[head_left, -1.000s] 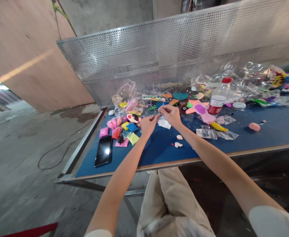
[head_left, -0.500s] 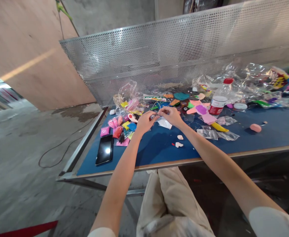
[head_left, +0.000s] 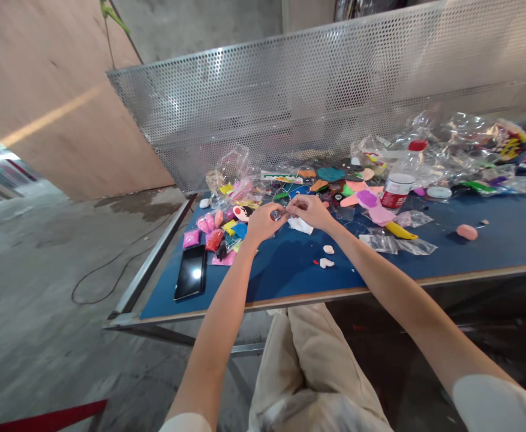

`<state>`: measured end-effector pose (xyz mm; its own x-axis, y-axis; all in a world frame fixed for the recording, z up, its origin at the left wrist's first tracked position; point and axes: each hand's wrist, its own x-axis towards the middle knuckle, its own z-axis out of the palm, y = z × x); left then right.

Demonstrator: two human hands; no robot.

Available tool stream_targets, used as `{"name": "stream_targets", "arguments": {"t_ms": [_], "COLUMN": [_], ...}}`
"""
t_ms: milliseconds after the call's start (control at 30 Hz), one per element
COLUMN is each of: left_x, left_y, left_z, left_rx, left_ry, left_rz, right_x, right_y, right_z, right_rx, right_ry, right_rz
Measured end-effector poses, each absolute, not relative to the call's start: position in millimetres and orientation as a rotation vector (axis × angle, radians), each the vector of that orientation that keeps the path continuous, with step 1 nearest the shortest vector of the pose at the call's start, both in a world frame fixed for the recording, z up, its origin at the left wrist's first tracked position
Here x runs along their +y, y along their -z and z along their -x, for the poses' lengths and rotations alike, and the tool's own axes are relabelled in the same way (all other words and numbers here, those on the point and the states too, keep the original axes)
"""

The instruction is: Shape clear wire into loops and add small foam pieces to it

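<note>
My left hand (head_left: 265, 222) and my right hand (head_left: 310, 212) meet fingertip to fingertip above the blue tabletop (head_left: 280, 279). The fingers of both are pinched closed; whatever lies between them is too small to make out. Just under my right hand is a white piece of paper or wrapper (head_left: 301, 225). Nearer the front edge lie two pale lumps of modelling clay, one smooth (head_left: 328, 249) and one uneven (head_left: 326, 263), with a tiny red bit (head_left: 315, 262) beside them. Left of my left hand are several bagged clay packets, among them a red packet (head_left: 214, 240).
A phone (head_left: 190, 272) lies at the left front. To the right stand a red-capped bottle (head_left: 397, 183) and a flat pink and purple clay figure (head_left: 370, 204). A pink lump (head_left: 466, 232) sits further right. Behind rises a perforated metal panel (head_left: 280, 102), fronted by clear plastic bags (head_left: 460, 135).
My left hand has turned slightly and shifted a little left, its fingers more curled. My right hand stays near the same place, fingertips still against the left ones. The camera view has shifted slightly.
</note>
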<state>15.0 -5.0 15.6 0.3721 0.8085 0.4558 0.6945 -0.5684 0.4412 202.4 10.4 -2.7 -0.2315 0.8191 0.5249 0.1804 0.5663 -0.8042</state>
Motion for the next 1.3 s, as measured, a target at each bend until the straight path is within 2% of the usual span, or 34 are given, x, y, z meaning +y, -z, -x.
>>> {"name": "stream_targets", "arguments": {"t_ms": [267,433,567,700,933,1300], "left_x": [-18.4,-20.4,-17.5,-11.9,-4.2,-12.3], "left_y": [-24.8,-24.4,-20.4,-16.8,-15.2,-22.9], "left_z": [-23.6,-26.6,-25.9,-23.2,-12.2,-16.3], "left_rx": [1.773,1.862,1.817,1.701,1.153,1.485], "left_ry": [-0.788,-0.644,-0.629,-0.766,-0.843,-0.74], "left_rz": [-2.477,-2.566,-2.597,-2.534,-2.274,-2.465], "right_x": [5.4,3.6,4.7,7.6,11.2,14.7], "right_y": [6.6,8.1,8.6,10.7,11.3,12.8], "right_z": [-193.3,-189.6,-190.1,-189.9,-194.4,-191.6], "right_rx": [-1.789,-1.821,-1.836,-1.823,-1.887,-1.775], "right_ry": [-0.642,-0.535,-0.447,-0.373,-0.27,-0.355], "right_rz": [0.905,0.922,0.915,0.892,0.855,0.862]}}
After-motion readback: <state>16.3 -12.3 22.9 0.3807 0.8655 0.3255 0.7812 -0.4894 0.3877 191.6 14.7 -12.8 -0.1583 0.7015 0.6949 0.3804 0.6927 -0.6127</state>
